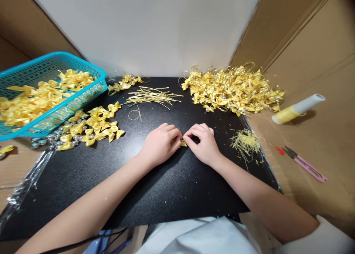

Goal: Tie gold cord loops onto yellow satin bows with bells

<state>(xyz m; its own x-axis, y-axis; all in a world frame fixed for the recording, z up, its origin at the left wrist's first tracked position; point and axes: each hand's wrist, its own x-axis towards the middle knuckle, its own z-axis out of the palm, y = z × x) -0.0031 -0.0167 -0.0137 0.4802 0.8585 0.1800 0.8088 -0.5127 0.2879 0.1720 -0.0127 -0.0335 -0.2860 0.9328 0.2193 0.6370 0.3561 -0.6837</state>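
Observation:
A yellow ribbon bow [183, 143] sits between my hands over the middle of the black table, mostly hidden by my fingers. My left hand [163, 143] is closed on its left side, thumb and fingers pinched together. From the other side, my right hand [203, 141] pinches at the bow's edge with thumb and forefinger. Whether a cord or bell is also in the fingers I cannot make out. Ahead lie loose gold cords [152, 97] in a bundle, with one curled cord [134, 115] nearer me. Several bows with silver bells [91, 130] lie to the left.
A blue basket [104, 76] of yellow bows stands at the left. Finished-looking looped bows [233, 91] are heaped at the back right. Thread scraps [245, 141], pink-handled snips [309, 167], a red piece [280, 150] and a ribbon-wrapped tube [307, 103] are at the right.

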